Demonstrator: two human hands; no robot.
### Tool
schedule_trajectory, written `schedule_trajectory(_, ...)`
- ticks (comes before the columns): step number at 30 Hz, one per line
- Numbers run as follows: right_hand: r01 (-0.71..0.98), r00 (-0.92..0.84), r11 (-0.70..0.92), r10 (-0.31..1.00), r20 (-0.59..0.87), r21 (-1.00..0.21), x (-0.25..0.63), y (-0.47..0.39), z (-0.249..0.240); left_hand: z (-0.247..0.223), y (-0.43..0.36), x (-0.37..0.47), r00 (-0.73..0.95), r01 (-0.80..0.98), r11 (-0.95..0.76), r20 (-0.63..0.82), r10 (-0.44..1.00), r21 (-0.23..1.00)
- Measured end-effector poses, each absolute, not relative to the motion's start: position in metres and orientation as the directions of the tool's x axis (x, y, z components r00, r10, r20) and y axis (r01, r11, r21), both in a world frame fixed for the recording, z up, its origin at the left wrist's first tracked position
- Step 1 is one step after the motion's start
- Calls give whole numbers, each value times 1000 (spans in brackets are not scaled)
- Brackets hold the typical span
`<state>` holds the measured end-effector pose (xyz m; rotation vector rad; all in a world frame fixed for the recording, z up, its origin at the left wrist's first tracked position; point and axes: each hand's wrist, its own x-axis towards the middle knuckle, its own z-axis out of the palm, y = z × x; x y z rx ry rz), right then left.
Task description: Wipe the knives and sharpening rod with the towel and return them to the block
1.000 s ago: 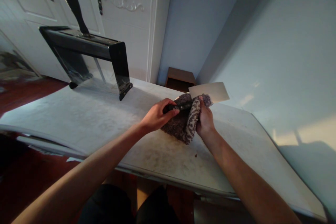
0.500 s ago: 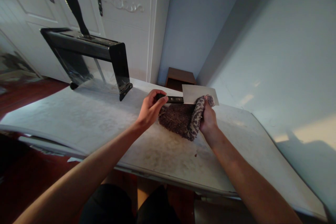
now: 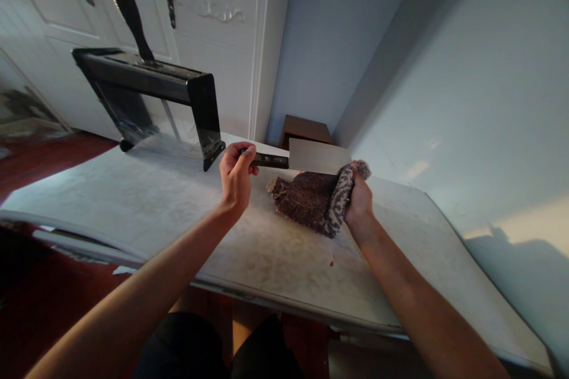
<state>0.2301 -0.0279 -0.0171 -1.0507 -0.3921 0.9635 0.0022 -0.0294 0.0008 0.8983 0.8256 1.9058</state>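
My left hand (image 3: pixel 237 176) is closed round the black handle of a cleaver (image 3: pixel 316 156), whose wide grey blade points to the right. In my right hand (image 3: pixel 359 196) is a brown and grey patterned cloth (image 3: pixel 309 201), gripped at its folded right end. The folded part lies against the right end of the blade, while the rest hangs below the blade, low over the table. Part of the blade's tip and the fingers of my right hand are hidden by the cloth.
A black knife holder (image 3: pixel 144 80) with clear panels stands on the white table (image 3: pixel 178 213) at the left, a black handle (image 3: pixel 130 15) rising from it. Behind the table are a white cabinet (image 3: pixel 217 65) and a small brown box-like unit (image 3: pixel 306 127). A wall (image 3: pixel 480 106) borders the right side.
My left hand has moved left with the cleaver, drawing its blade leftward along the cloth. My right hand and the cloth have shifted slightly to the right.
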Motion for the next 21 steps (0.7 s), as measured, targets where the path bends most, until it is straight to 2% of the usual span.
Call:
schedule_trajectory(9, -285, 650, 155, 756, -72, -946, 237, -24, -33, -4, -31, 5, -271, -361, -312, 222, 937, 879)
schedule_trajectory(17, -388, 633, 138, 759, -155, -911, 232, -25, -32, -4, -30, 4, -217, -406, -226, 147, 965, 885)
schedule_trajectory(21, -293, 589, 209, 808, -4, -933, 239, -22, -39, -4, -26, 4, -216, -490, -217, 124, 969, 844)
